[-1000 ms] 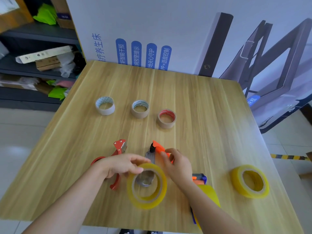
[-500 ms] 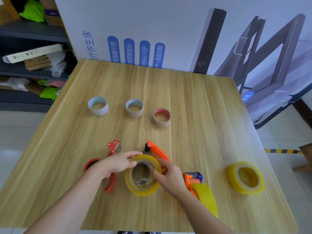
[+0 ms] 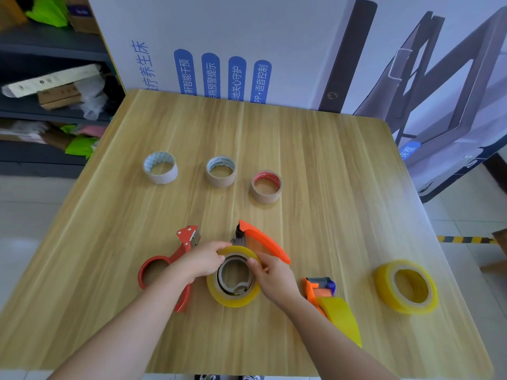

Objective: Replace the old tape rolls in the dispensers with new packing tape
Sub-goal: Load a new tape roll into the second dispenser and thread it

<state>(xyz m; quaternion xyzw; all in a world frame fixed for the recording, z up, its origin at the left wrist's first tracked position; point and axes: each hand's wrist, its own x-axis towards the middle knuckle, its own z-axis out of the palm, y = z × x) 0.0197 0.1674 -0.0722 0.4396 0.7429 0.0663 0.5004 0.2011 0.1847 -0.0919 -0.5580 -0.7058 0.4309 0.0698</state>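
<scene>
Both grips are holding the yellow tape roll [image 3: 233, 299], which is resting on the wooden desk [image 3: 329, 174] near its front edge. The left grip [image 3: 204, 260] is curling its fingers over the roll's far-left rim. The right grip [image 3: 274, 278] is pinching the far-right rim, thumb on the brown cardboard core. Grey metal is showing inside the core, and the orange dispenser [image 3: 264, 240], of curved smooth plastic, is jutting out behind the roll. The roll is glossy, translucent and ring-shaped. A red dispenser [image 3: 188, 238] is lying just left, partly under the left forearm. Three short cardboard cores [image 3: 220, 179] are standing in a row farther back.
</scene>
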